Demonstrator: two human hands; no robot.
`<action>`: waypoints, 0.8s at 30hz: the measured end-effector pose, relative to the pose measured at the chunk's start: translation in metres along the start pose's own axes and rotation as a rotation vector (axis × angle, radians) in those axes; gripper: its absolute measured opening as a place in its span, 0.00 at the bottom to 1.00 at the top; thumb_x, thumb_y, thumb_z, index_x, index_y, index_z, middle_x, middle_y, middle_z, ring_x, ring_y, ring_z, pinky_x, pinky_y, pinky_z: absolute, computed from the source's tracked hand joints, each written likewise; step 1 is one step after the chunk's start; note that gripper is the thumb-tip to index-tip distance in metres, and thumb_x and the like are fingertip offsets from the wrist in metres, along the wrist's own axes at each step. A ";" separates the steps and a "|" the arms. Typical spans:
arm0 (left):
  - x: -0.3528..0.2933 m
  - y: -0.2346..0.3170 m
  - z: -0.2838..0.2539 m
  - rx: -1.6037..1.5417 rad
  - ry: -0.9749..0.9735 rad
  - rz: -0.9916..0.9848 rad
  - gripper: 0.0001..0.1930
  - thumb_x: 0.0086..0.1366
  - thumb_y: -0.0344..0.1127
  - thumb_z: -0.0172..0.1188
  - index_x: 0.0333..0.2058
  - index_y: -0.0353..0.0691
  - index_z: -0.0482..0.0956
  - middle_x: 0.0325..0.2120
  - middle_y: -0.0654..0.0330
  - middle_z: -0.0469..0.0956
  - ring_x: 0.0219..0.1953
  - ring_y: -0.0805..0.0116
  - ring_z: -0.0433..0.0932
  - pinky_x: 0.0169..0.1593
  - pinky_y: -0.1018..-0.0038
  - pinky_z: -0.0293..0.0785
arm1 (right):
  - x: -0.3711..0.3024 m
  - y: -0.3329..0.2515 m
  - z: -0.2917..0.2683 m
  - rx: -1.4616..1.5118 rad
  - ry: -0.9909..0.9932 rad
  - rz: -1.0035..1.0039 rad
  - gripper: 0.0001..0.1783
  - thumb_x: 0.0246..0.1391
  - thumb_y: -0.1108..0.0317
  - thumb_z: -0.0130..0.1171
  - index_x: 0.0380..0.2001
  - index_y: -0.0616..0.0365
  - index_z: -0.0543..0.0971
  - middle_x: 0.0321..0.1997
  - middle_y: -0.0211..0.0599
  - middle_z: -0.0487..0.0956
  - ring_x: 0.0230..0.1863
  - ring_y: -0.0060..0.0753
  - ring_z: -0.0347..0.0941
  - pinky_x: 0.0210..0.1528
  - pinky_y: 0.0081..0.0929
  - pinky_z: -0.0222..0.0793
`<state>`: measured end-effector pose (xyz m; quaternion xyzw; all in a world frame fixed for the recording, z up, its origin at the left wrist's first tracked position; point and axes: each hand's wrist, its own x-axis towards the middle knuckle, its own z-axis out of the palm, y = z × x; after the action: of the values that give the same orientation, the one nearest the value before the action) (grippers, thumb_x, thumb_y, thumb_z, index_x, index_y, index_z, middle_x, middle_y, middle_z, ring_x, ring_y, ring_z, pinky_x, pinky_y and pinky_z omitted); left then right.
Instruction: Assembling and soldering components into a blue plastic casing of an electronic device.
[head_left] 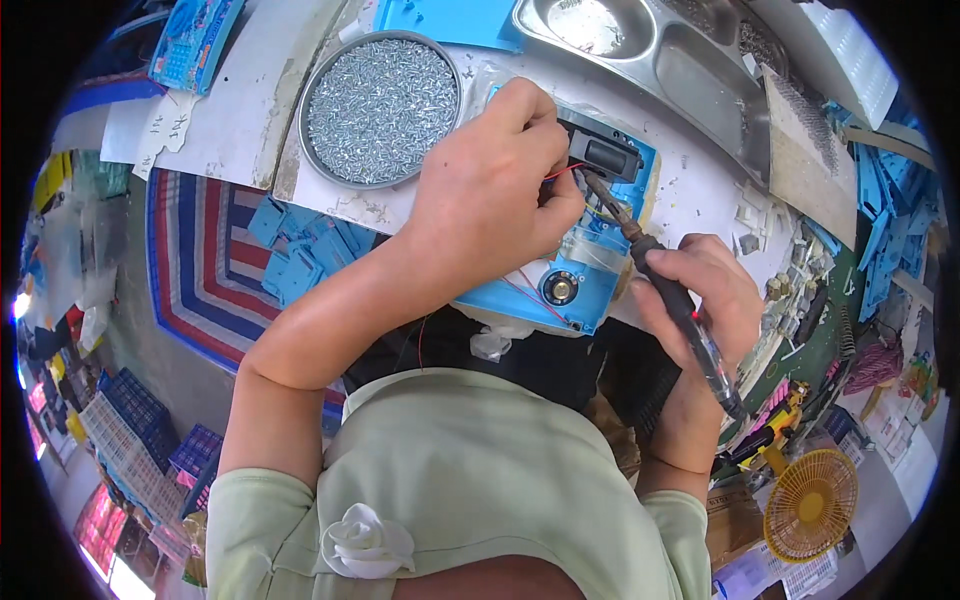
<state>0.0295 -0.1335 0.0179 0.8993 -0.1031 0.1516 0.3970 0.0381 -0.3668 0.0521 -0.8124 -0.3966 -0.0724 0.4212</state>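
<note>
A blue plastic casing (525, 300) lies on the white work table at the near edge, holding a black rectangular part (608, 155) and a small round speaker-like part (559, 289). My left hand (500, 175) is over the casing, its fingers pinched on a thin red wire (563, 172) beside the black part. My right hand (722, 285) grips a soldering iron (680, 298) by its dark handle. The iron's tip points up and left, close to the left fingertips and the wire. Whether it touches the joint is too small to tell.
A round metal tray (303, 120) full of small screws stands left of the casing. Behind it sits a metal compartment tray (690, 85). Blue plastic pieces (315, 255) lie in a striped cloth at left. A yellow fan (812, 505) is at lower right.
</note>
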 end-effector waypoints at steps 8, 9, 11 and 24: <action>-0.001 0.001 0.002 -0.009 0.033 0.002 0.07 0.50 0.25 0.66 0.24 0.36 0.76 0.33 0.57 0.74 0.31 0.58 0.78 0.33 0.67 0.77 | -0.010 -0.010 -0.006 0.042 0.041 0.032 0.23 0.39 0.78 0.76 0.42 0.59 0.81 0.21 0.35 0.75 0.20 0.38 0.67 0.26 0.31 0.64; 0.000 0.001 0.001 -0.006 0.032 0.003 0.06 0.50 0.25 0.66 0.24 0.36 0.76 0.34 0.57 0.74 0.31 0.58 0.78 0.33 0.67 0.77 | -0.011 -0.011 -0.007 0.050 0.050 0.035 0.23 0.39 0.78 0.76 0.42 0.59 0.81 0.21 0.36 0.75 0.20 0.38 0.67 0.26 0.31 0.64; 0.000 0.001 0.001 -0.001 0.029 0.003 0.06 0.50 0.25 0.67 0.24 0.36 0.76 0.34 0.57 0.74 0.31 0.58 0.78 0.34 0.67 0.77 | -0.014 -0.013 -0.011 0.039 0.049 0.044 0.23 0.39 0.79 0.75 0.42 0.60 0.80 0.21 0.37 0.75 0.20 0.39 0.68 0.26 0.32 0.64; -0.014 0.031 -0.029 -0.082 -0.221 0.129 0.14 0.52 0.30 0.72 0.38 0.40 0.82 0.41 0.57 0.74 0.36 0.60 0.78 0.41 0.63 0.74 | -0.054 -0.016 -0.037 0.024 0.289 0.173 0.23 0.40 0.80 0.74 0.43 0.67 0.79 0.24 0.43 0.77 0.25 0.39 0.72 0.30 0.31 0.69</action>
<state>0.0019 -0.1317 0.0525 0.8850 -0.2098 0.0723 0.4092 -0.0020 -0.4203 0.0611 -0.8194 -0.2614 -0.1474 0.4884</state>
